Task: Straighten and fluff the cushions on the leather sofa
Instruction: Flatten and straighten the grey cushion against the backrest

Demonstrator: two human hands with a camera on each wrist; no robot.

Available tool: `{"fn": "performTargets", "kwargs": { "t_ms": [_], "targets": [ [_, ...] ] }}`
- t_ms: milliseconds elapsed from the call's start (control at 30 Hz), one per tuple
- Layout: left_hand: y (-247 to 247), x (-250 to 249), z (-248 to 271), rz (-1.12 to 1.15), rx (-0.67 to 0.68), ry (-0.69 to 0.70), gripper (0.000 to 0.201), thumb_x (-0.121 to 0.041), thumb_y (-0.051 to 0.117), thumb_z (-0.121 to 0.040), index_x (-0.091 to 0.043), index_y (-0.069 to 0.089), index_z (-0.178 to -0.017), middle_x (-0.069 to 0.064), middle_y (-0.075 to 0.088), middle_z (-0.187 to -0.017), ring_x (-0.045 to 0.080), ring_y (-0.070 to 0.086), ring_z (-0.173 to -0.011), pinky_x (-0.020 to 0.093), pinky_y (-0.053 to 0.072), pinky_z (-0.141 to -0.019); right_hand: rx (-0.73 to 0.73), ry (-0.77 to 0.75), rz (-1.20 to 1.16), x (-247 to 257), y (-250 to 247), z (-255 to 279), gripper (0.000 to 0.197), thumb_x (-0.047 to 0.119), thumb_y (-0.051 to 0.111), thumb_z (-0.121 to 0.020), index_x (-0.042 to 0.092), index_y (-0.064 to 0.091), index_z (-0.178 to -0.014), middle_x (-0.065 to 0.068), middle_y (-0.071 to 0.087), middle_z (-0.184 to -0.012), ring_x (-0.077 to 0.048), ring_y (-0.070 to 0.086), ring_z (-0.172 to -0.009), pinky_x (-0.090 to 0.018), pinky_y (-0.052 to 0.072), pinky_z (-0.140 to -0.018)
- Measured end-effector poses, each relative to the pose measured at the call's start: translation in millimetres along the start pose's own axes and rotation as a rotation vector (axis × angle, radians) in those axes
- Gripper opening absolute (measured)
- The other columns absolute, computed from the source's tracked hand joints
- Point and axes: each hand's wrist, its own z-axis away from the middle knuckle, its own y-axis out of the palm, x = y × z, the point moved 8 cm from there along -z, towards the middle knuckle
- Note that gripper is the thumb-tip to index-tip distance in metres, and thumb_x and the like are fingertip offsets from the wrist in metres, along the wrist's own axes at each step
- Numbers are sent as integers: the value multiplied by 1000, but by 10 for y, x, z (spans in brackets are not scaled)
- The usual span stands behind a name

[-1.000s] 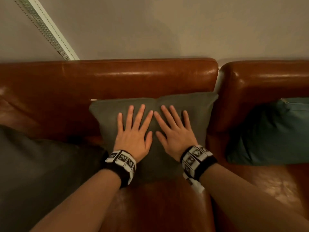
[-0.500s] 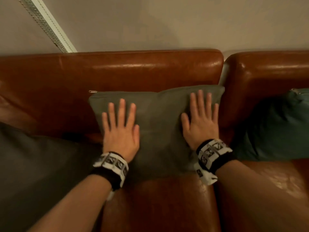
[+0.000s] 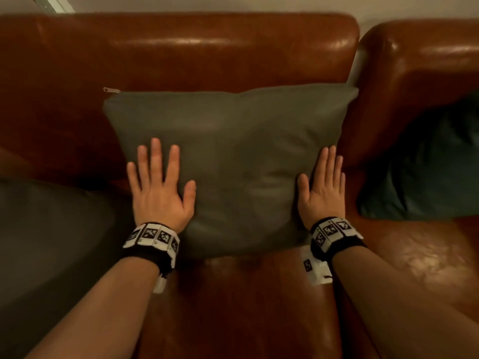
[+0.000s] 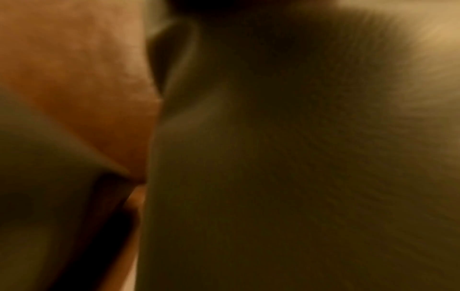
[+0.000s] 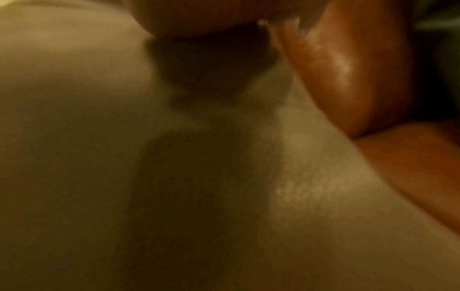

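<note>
A grey-green cushion (image 3: 233, 156) leans upright against the backrest of the brown leather sofa (image 3: 181, 55), its zip pull sticking out at the top left corner. My left hand (image 3: 158, 182) lies flat with straight fingers on the cushion's lower left edge. Flat against the lower right edge is my right hand (image 3: 322, 187), fingers together. Both wrist views are blurred; they show the cushion fabric (image 4: 273, 177) (image 5: 99, 157) close up beside brown leather (image 5: 348, 69).
A dark teal cushion (image 3: 425, 167) sits on the neighbouring sofa seat to the right. A large dark grey cushion or throw (image 3: 46, 242) covers the seat at the left. Bare leather seat (image 3: 246, 307) lies in front of the cushion.
My hands slid apart from the cushion's centre to its left and right edges and moved lower. The cushion's face looks smoother, and my head has come closer.
</note>
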Motion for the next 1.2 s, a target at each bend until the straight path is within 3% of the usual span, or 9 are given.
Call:
{"fn": "performTargets", "kwargs": {
  "t_ms": [100, 267, 400, 500, 633, 800, 933, 1067, 1200],
  "targets": [
    [-125, 2, 223, 82, -73, -90, 79, -44, 36, -93, -20, -8, -155, 22, 0, -162, 43, -2, -148, 56, 2, -120, -65, -57, -22, 83, -207, 140, 70, 54, 16, -99, 20, -9, -155, 0, -9, -164, -17, -12, -150, -48, 6, -122],
    [255, -827, 695, 43, -4, 206, 76, -49, 41, -89, -25, 7, -153, 11, 10, -159, 43, 9, -144, 52, -6, -118, -119, -608, 96, 956, 136, 777, 70, 46, 40, -99, 16, 11, -155, 0, 8, -160, -20, -6, -152, -49, 3, -122],
    [572, -569, 860, -44, 99, 121, 70, -52, 40, -91, -26, 16, -151, 7, 19, -155, 37, 17, -142, 52, -4, -118, -58, -521, 222, 503, 470, 793, 69, 56, 34, -99, 28, 7, -155, 4, 13, -159, -21, -1, -152, -50, 5, -121],
    [723, -170, 1098, -83, 229, 41, 68, -54, 38, -92, -18, 25, -148, 13, 25, -156, 37, 19, -143, 61, 10, -116, 72, -255, 207, -117, 581, 858, 66, 60, 17, -99, 33, -10, -154, 5, 5, -161, -23, -6, -151, -56, 11, -120],
    [595, 56, 1278, -19, 264, -105, 74, -51, 32, -97, -19, -1, -155, 10, -2, -163, 37, 3, -150, 58, 14, -118, 123, 20, 41, -413, 446, 944, 69, 58, 25, -97, 33, -5, -154, 3, -1, -163, -22, 3, -151, -54, 19, -118],
    [116, -605, 1209, 60, 149, 57, 71, -47, 44, -94, -20, 16, -153, 19, 12, -160, 42, 10, -148, 57, 5, -119, -88, -390, 60, 444, -97, 1095, 70, 46, 50, -93, 24, 23, -153, -15, 22, -159, -36, 15, -148, -56, 13, -119],
    [621, -789, 1329, -46, 365, 237, 84, -48, 64, -84, -29, 18, -151, 3, 12, -161, 35, 15, -147, 61, 13, -116, 123, -775, 319, 831, 623, 1444, 76, 41, 61, -88, 31, 23, -154, 4, 14, -163, -27, 13, -149, -55, 4, -118],
    [776, -474, 1483, -79, 477, 322, 82, -45, 67, -79, -40, 26, -150, -4, 27, -159, 27, 19, -146, 57, 8, -117, 322, -792, 475, 175, 888, 1410, 79, 35, 60, -85, 31, 22, -154, 12, 22, -159, -19, 19, -145, -46, -5, -120],
    [725, -32, 1667, -179, 565, 345, 82, -44, 68, -76, -39, 32, -149, -8, 17, -161, 23, 8, -151, 63, 7, -115, 382, -612, 569, -477, 653, 1266, 61, 41, 40, -89, 24, 37, -148, 5, 44, -151, -19, 1, -152, -57, 5, -118]
  ]
}}
